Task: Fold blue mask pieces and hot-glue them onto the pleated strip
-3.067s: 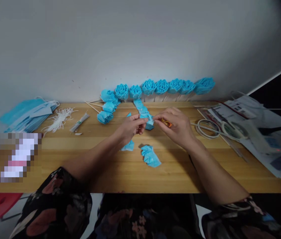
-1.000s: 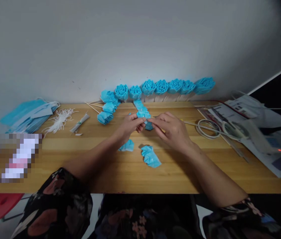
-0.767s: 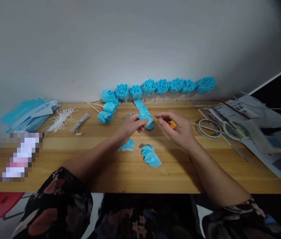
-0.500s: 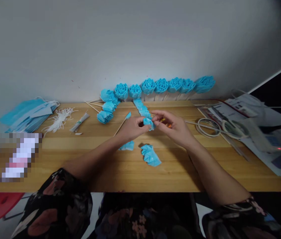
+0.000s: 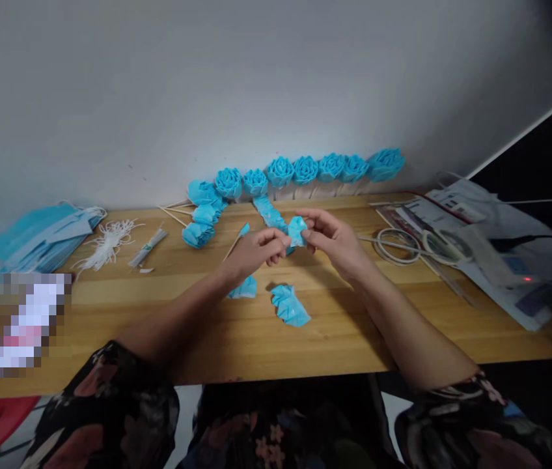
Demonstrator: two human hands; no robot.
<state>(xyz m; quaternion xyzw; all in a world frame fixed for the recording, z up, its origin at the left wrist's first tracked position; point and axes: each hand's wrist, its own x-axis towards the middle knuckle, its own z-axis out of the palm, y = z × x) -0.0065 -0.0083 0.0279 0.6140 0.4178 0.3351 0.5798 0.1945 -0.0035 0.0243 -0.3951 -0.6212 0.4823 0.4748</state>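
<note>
Blue pleated piece (image 5: 297, 231) pinched in the right hand (image 5: 338, 247)
It is held over the worktop (image 5: 344, 339); the left hand (image 5: 259, 251), fingers curled, is just beside it, whether gripping anything I cannot tell. On the near side lie a fan-shaped blue piece (image 5: 290, 306) and a smaller scrap (image 5: 245, 288); behind, a pleated strip (image 5: 269, 213) runs toward blue flowers (image 5: 305, 170) lined along the wall (image 5: 276, 78).

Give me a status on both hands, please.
Right hand pinching blue piece; left hand beside it, contact unclear. Another piece partly hidden by left forearm.

Flowers (image 5: 305, 170) behind held piece (image 5: 297, 229), masks (image 5: 51, 238) left
</note>
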